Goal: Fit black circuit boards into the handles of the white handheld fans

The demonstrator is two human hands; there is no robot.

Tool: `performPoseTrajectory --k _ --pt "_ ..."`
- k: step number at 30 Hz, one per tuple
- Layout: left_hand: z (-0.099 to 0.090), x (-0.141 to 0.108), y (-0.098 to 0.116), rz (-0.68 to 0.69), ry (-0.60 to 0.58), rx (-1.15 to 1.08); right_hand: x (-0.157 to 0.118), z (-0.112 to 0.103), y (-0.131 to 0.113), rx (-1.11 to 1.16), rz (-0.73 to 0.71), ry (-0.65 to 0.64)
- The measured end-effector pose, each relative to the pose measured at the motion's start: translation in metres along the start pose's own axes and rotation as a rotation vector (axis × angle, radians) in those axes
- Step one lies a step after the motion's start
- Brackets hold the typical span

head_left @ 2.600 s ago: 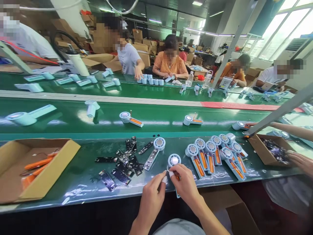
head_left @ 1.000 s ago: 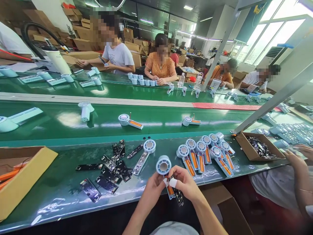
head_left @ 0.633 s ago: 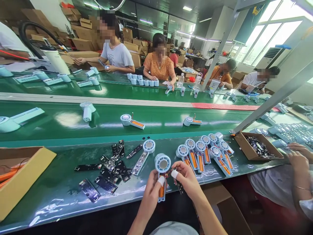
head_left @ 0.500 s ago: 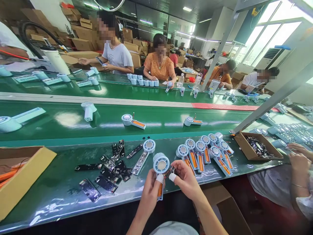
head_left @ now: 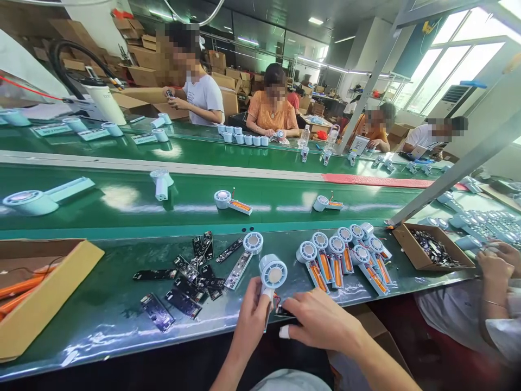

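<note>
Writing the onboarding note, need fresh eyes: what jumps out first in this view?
Front and center, the left hand grips a pale-blue round-headed unit, with the right hand over a dark wired board. Just right, similar units cluster, orange parts showing; dark boards lie scattered to the left.

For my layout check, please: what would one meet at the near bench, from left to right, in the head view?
Cardboard box with orange parts, loose black boards, blue fan with exposed board, held fan in the left hand, group of orange-filled fans, carton of dark parts, another person's hands.
</note>
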State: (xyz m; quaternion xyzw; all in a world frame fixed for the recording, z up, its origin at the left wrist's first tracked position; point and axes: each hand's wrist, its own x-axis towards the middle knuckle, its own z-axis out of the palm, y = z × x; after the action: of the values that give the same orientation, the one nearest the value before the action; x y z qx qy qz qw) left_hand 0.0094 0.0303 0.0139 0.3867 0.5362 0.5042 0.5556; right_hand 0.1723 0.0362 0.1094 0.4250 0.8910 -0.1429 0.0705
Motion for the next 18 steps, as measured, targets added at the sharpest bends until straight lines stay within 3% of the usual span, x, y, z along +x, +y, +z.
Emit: performPoseTrajectory --k 2,5,8,10,13,18 --pt "0.000 -0.001 0.004 -0.035 -0.046 -0.050 0.003 0.004 0.001 0.082 -0.069 0.021" --pt "-0.002 -0.002 0.008 -0.104 -0.100 -0.111 0.013 0.021 0.004 0.501 -0.096 0.110" --pt "-0.004 -0.004 0.008 -0.178 -0.166 -0.281 0.024 0.042 0.003 1.002 -0.002 0.144" --pt "-0.005 -0.006 0.007 -0.197 -0.194 -0.380 0.028 0.055 -0.001 1.210 0.086 0.173" --pt "-0.007 -0.011 0.005 -0.201 -0.206 -0.391 0.030 0.068 -0.007 1.338 0.148 0.246" --pt "-0.004 -0.014 0.003 -0.126 -0.193 -0.197 0.028 0.076 -0.011 1.417 0.174 0.333"
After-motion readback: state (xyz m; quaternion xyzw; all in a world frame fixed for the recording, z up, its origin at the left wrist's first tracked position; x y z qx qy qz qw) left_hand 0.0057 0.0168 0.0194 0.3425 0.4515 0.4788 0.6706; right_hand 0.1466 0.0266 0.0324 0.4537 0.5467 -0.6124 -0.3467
